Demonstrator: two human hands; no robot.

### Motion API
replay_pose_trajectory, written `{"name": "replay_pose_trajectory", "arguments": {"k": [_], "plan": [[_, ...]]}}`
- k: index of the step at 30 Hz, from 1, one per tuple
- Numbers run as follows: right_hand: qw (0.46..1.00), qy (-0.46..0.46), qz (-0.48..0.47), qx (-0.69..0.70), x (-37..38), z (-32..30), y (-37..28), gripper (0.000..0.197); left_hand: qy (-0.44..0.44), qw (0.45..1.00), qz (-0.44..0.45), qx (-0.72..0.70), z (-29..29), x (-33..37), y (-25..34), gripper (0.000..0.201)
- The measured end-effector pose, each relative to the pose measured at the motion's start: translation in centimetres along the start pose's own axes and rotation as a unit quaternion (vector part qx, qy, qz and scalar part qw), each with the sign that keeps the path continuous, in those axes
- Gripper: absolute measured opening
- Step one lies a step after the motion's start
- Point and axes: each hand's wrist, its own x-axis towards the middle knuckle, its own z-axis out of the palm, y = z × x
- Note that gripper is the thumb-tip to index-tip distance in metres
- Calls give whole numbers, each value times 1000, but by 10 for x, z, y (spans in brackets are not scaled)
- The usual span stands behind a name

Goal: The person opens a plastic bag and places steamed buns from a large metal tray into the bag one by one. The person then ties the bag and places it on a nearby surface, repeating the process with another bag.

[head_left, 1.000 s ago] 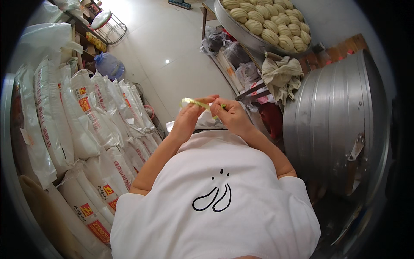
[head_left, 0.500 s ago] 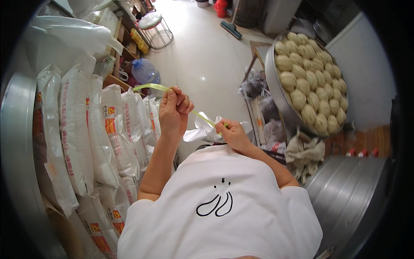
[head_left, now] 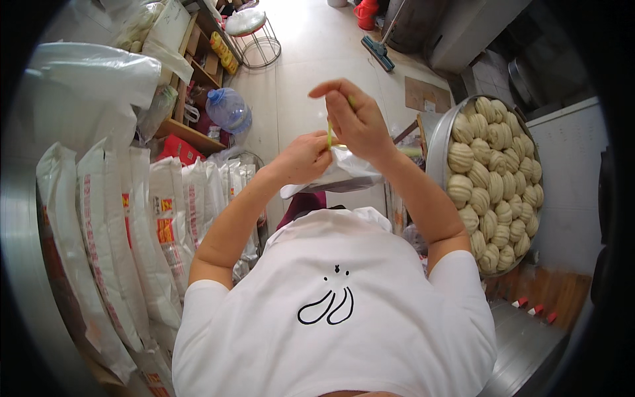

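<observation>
My left hand [head_left: 305, 157] is closed, its fingertips pinched on a thin yellow-green plastic strip [head_left: 329, 134] beside a white plastic bag [head_left: 350, 165]. Higher up and to the right, my right hand [head_left: 360, 124] is raised with the index finger stretched out; the other fingers curl around the strip, and a bit of it shows between them. A short stretch of strip runs between the two hands. The bag hangs in front of my shirt, just below both hands, its lower part hidden. How the strip lies around the bag cannot be made out.
Stacked white printed sacks [head_left: 112, 245] line my left side. To the right stands a big round metal tray [head_left: 440, 142] of pale twisted dough buns [head_left: 489, 178]. Farther off are a blue water jug [head_left: 228, 109], a stool [head_left: 245, 22] and a broom [head_left: 378, 53] on the tiled floor.
My left hand has come down and inward to the bag. My right hand has risen above it, pulling up the strip that earlier stretched out past the left hand. My view has shifted slightly.
</observation>
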Motion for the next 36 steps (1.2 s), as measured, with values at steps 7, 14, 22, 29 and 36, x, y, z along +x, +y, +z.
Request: {"name": "replay_pose_trajectory", "arguments": {"k": [7,14,22,29,36], "plan": [[958,93,-184,-201,157,-15,29,50,92,966,-102,-218,-97,78,-64,28],[958,42,-93,-268,232,-23,64,11,132,892,-65,-427,-222,126,-127,28],[990,-5,-32,-139,323,-5,103,18,197,973,109,50,-305,155,-153,18],[983,-123,88,100,447,29,112,19,470,845,151,207,-359,178,-166,28],[937,-300,69,165,552,30,101,24,596,768,56,229,-396,199,-177,19]]}}
